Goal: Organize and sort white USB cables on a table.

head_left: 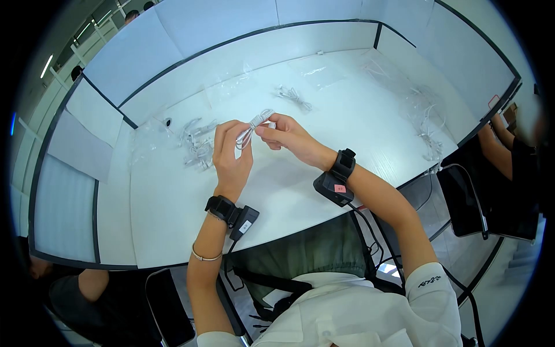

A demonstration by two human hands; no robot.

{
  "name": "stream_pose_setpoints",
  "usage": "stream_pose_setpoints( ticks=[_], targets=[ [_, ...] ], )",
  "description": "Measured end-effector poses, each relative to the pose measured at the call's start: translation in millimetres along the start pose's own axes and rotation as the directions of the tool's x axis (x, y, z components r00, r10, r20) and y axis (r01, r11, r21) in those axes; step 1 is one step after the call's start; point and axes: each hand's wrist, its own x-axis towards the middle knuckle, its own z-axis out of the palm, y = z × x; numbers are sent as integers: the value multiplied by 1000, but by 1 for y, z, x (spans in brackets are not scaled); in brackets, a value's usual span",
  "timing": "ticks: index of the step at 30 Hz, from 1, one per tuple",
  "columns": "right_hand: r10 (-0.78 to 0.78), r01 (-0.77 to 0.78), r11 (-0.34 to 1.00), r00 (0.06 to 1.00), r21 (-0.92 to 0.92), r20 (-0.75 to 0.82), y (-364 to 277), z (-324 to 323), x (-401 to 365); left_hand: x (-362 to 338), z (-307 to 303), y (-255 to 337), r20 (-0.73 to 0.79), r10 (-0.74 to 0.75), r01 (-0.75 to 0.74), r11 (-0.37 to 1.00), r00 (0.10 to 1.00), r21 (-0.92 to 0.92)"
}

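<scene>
A white cable (245,137) coiled into a small bundle is held up over the table between both hands. My left hand (232,159) grips the looped side, its fingers closed round the coil. My right hand (292,140) meets the bundle from the right, thumb and fingers pinched at it; a small white end shows between them. Just behind the hands another bundled white cable (296,99) lies on the table. To the left of my left hand is a pile of bundled white cables (199,144), some apparently in clear plastic.
The white table (173,222) has low partition walls (231,49) round it. Clear plastic bags (231,87) lie along the back. More white cables (429,141) lie at the right edge. Other people (497,147) sit at both sides. Black cords hang from my wrist devices (335,186).
</scene>
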Motion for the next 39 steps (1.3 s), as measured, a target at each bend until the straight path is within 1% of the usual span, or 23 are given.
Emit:
stream_pose_setpoints(
  ticks=[5,8,11,14,17,20,23,26,29,30,32,33,34,36,37,39],
  targets=[
    [-9,9,1000,1000,-24,0,0,-1,0,2,1,1,11,-4,4,1000,1000,-8],
    [-12,12,1000,1000,2,0,-1,1,-1,0,1,-2,11,3,-3,1000,1000,-15],
    [12,-12,1000,1000,-27,-23,-5,3,-2,0,1,-1,1,19,-19,1000,1000,-17],
    [-10,-1,994,995,-111,-103,-1,0,-1,-1,1,-3,6,31,-31,999,999,-20],
    [-128,90,957,984,-277,-122,-3,-1,-1,0,1,-1,7,38,-38,999,999,-34],
    [-184,137,935,976,-327,-118,-4,-1,-1,0,2,0,50,-37,40,997,998,-68],
    [-198,153,928,975,-339,-100,-2,-4,0,-1,7,-1,78,-127,137,980,989,-144],
    [-230,187,925,968,-330,-97,-6,-7,0,1,5,2,144,-136,169,954,980,-247],
    [-185,128,909,977,-397,-107,-9,-12,-1,3,3,3,183,-139,188,941,973,-281],
    [-196,142,904,976,-404,-96,-7,-13,0,2,2,1,230,-241,312,880,943,-357],
    [-218,169,893,973,-416,-72,1,-15,3,-1,0,-5,348,-415,540,694,841,-476],
    [-236,202,896,971,-395,-38,3,-14,3,1,-4,-2,391,-468,609,639,793,-470],
    [-221,198,905,975,-375,-18,3,-12,2,0,-4,-6,409,-478,628,636,777,-449],
    [-226,209,911,974,-356,-5,2,-9,1,0,1,-1,403,-480,625,643,779,-443],
    [-204,186,928,979,-323,-23,1,-7,0,0,3,0,399,-481,623,647,780,-438],
    [-145,141,928,989,-344,15,2,-10,0,-1,2,1,519,-452,680,582,726,-445]
  ],
)
